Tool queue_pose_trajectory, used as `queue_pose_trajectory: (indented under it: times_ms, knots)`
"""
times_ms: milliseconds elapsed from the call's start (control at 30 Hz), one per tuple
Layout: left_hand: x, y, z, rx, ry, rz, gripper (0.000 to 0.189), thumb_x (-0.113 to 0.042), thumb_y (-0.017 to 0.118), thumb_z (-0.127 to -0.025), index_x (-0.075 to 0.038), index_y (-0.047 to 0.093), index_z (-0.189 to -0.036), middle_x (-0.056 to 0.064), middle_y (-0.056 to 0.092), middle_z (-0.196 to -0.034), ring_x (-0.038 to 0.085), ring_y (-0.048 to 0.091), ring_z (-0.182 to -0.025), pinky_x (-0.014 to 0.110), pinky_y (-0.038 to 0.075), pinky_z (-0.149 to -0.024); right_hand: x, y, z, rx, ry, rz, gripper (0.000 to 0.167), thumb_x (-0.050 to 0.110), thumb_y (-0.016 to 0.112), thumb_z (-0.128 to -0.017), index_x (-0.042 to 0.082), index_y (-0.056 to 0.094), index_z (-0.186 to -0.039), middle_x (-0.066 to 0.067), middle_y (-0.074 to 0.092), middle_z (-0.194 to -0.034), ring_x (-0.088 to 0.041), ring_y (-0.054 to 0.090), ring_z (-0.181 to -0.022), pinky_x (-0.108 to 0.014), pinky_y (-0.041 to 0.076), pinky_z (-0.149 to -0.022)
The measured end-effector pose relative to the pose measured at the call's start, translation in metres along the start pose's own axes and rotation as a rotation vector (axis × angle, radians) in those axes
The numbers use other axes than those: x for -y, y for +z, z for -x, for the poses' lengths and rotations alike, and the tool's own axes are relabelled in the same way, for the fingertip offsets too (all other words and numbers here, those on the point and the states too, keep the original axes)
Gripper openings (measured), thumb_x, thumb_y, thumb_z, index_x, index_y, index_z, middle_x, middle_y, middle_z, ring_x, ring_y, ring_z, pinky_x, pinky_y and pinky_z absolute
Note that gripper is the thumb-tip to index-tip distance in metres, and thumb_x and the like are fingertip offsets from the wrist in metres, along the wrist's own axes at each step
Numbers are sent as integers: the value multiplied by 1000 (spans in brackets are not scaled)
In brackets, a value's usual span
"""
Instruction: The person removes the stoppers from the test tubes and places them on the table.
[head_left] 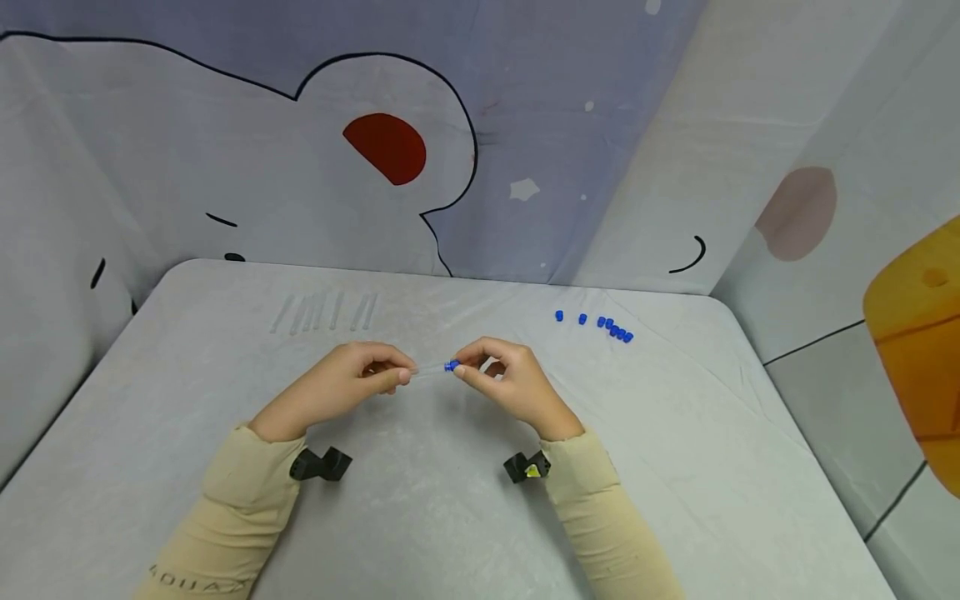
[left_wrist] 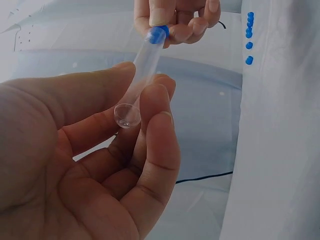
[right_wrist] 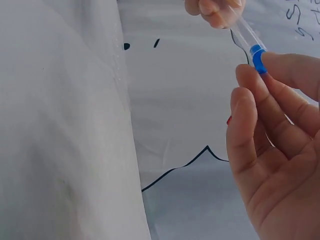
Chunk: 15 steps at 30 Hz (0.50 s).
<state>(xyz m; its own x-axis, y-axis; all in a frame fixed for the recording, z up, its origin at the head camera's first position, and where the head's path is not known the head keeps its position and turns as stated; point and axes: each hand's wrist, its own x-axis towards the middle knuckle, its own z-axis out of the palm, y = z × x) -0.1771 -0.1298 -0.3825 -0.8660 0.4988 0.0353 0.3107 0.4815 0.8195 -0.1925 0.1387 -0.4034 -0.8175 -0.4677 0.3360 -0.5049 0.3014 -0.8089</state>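
Between my hands, a clear test tube [left_wrist: 146,62] lies nearly level above the table. My left hand [head_left: 356,379] pinches its rounded closed end between thumb and fingers. At the other end, a blue cap [right_wrist: 258,59] sits in the tube's mouth, and my right hand [head_left: 510,383] pinches that cap with thumb and fingertips. Part of the cap shows inside the clear wall in the right wrist view. Whether it is seated all the way, I cannot tell.
Several clear tubes [head_left: 317,310] lie side by side at the back left of the white table [head_left: 450,517]. At the back right lie several blue caps [head_left: 602,322]. A printed cloth [head_left: 555,125] hangs behind the table.
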Motion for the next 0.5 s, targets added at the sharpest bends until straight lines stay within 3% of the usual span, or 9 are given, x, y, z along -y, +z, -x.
queue_pose_trajectory:
  times_ms: [300, 500]
  knots:
    - [0, 0, 0, 0, -3, 9, 23, -25, 64, -102, -8, 74, -115, 1, 71, -95, 21, 64, -85, 38, 52, -77, 1, -1, 0, 11, 104, -193, 16, 11, 69, -98, 1, 73, -110, -10, 71, -104, -35, 65, -86, -34, 58, -67]
    - [2, -1, 0, -10, -2, 8, 22, -22, 64, -102, -8, 74, -115, 1, 70, -94, 24, 64, -86, 38, 52, -77, 1, -4, -1, -19, 105, -216, 16, 8, 69, -97, 1, 72, -111, -11, 71, -105, -23, 66, -85, -33, 57, -68]
